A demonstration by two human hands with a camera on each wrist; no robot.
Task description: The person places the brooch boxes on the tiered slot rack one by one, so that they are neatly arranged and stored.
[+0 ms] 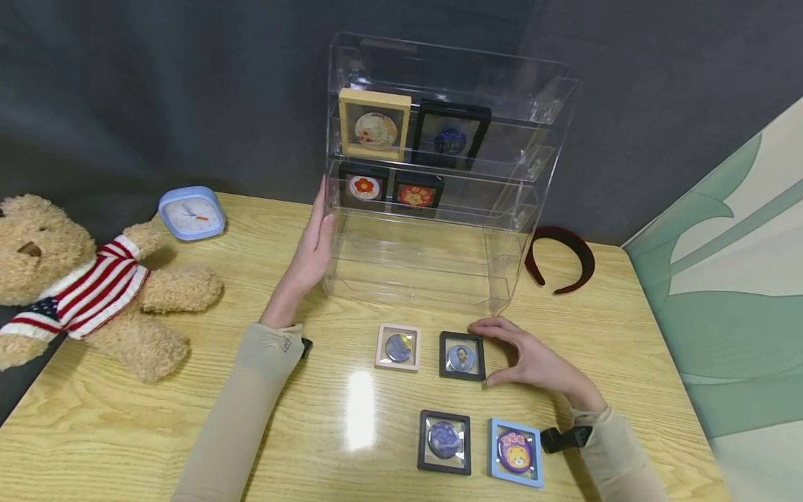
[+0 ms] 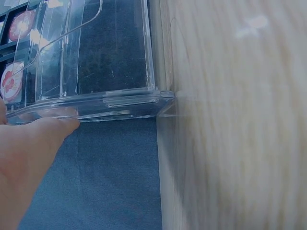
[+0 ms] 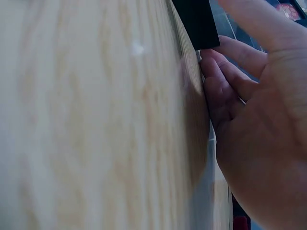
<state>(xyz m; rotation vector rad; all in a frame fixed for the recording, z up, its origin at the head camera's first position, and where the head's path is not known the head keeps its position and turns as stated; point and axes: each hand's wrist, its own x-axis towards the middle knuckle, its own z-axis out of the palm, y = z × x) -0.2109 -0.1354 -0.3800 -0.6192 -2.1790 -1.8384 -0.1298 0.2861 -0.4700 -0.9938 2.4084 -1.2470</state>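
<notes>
A clear acrylic display shelf [image 1: 414,293] stands at the back of the table. My left hand [image 1: 316,244] rests along its left side; in the left wrist view the thumb [image 2: 53,132] lies against the clear side panel. On the table, my right hand [image 1: 533,359] holds a black square display frame [image 1: 444,369] with a portrait badge, fingertips at its far edge and thumb at the near right corner. In the right wrist view the fingers meet the dark frame [image 3: 199,21]. Beside it lie a pink frame [image 1: 379,348], another black frame [image 1: 422,446] and a light-blue frame [image 1: 492,450], each holding a badge.
Upper tiers hold a yellow frame [image 1: 343,129], a large black frame [image 1: 483,125] and two small black frames. A teddy bear [image 1: 169,289] and a blue clock [image 1: 191,213] lie left. A dark red headband [image 1: 580,251] is right of the shelf, near a patterned panel [image 1: 740,300].
</notes>
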